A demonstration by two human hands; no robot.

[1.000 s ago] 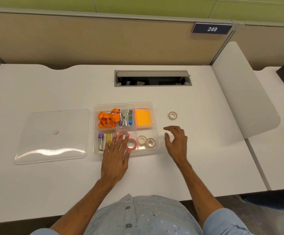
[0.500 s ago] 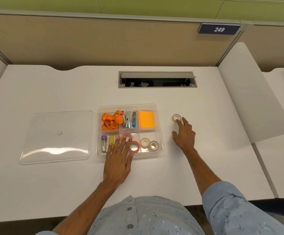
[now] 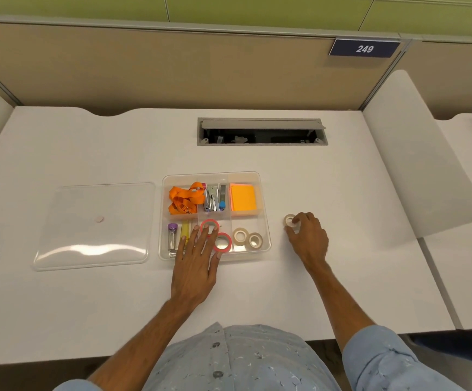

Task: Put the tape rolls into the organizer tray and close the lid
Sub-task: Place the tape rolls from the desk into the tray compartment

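A clear organizer tray sits mid-desk. Its front compartments hold two red-rimmed tape rolls and two beige tape rolls. My left hand lies flat over the tray's front edge, fingers spread, touching the red rolls. A small beige tape roll sits on the desk right of the tray, and my right hand curls its fingers around it. The clear lid lies flat on the desk left of the tray.
The tray's back compartments hold an orange lanyard, a stapler and orange sticky notes; a vial and a yellow marker lie front left. An open cable hatch sits behind. A white divider panel bounds the right.
My right hand reached forward to the loose beige roll and closed its fingers around it. My left hand stayed on the tray.
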